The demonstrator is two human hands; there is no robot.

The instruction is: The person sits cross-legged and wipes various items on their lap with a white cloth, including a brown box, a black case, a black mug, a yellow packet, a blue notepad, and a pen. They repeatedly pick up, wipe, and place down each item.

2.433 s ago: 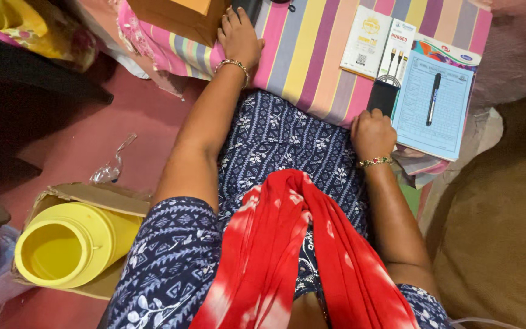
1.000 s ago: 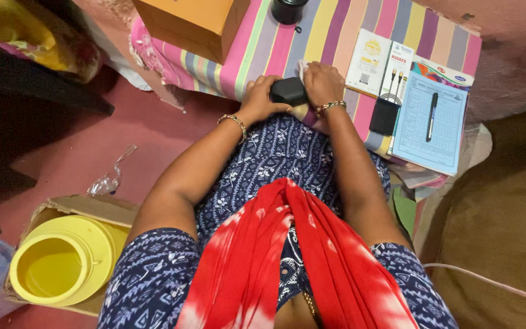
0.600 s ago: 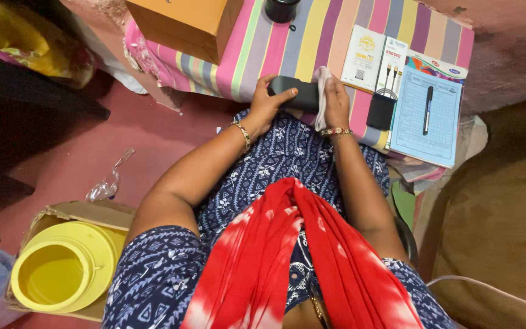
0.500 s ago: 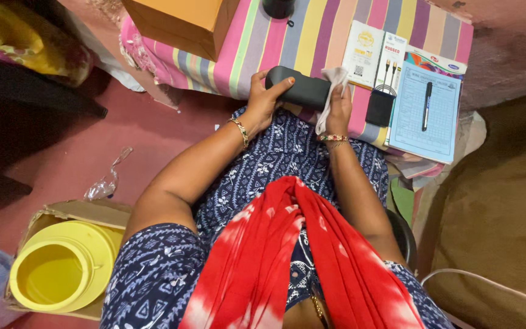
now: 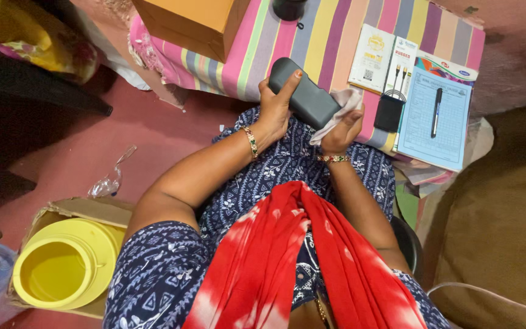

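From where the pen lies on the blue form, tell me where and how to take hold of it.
Grip the pen across the middle of its barrel, coming straight down from above. It lies flat and lengthwise on the blue form, with bare paper on both long sides, so fingers fit either side. The black pouch to its left stays clear.

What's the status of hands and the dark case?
Left hand grips dark case, tilted above the lap. Right hand presses white cloth against its lower end. Nothing obstructing.

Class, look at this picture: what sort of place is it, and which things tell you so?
Probably a home workspace, not a factory: a striped cloth covers a low table, a form with a pen lies on it, and a yellow tub sits on the red floor.
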